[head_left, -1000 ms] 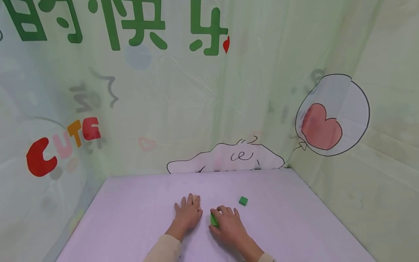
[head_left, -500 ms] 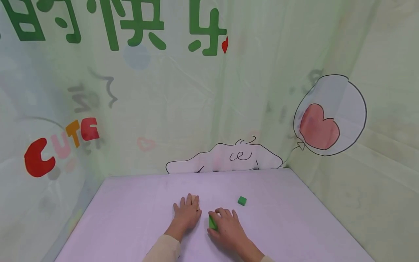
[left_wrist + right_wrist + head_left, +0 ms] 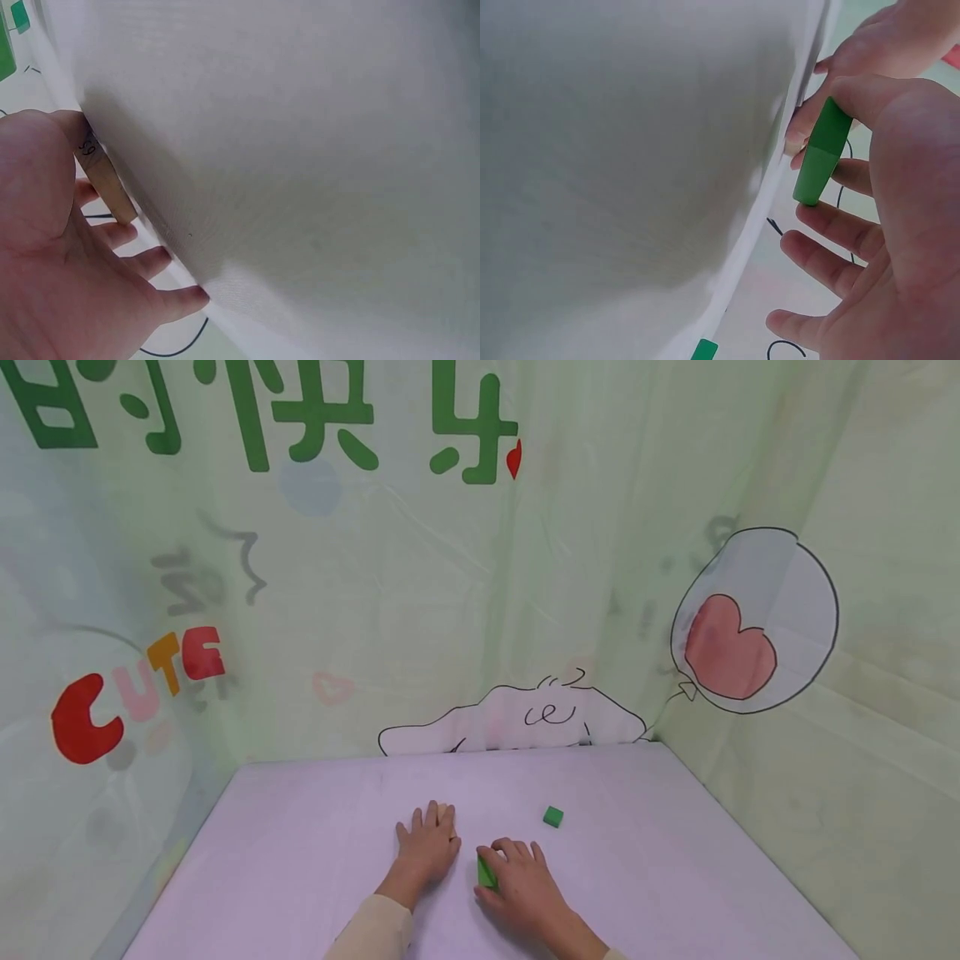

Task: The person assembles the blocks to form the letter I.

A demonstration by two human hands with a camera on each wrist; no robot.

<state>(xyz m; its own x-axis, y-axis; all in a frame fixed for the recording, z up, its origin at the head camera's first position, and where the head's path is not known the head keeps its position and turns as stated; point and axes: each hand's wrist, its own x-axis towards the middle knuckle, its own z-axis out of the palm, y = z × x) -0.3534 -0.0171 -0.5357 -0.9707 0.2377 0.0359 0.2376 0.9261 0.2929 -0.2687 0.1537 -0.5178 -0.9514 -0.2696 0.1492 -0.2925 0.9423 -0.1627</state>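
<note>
My right hand [image 3: 527,882] pinches a bright green block [image 3: 821,154] between the thumb and the first fingers, its other fingers spread apart. In the right wrist view the block shows a darker and a lighter face and stands off the table surface. To its left, my left hand [image 3: 429,853] lies low at the table with fingers spread. Its thumb and nearest fingers hold a natural wooden block [image 3: 109,180], marked with dark handwritten characters, against the surface. Most of that block is covered by the hand in the head view. A small darker green block [image 3: 553,817] lies beyond the right hand.
A pale lilac cloth covers the table [image 3: 315,810]. Its far edge meets a hanging printed curtain [image 3: 360,610] with a balloon drawing and green characters. More curtain closes off the left and right sides.
The right hand has shifted slightly nearer to the body with its green block. The left hand and the loose green block stay put on the table; the head view has drifted a little.
</note>
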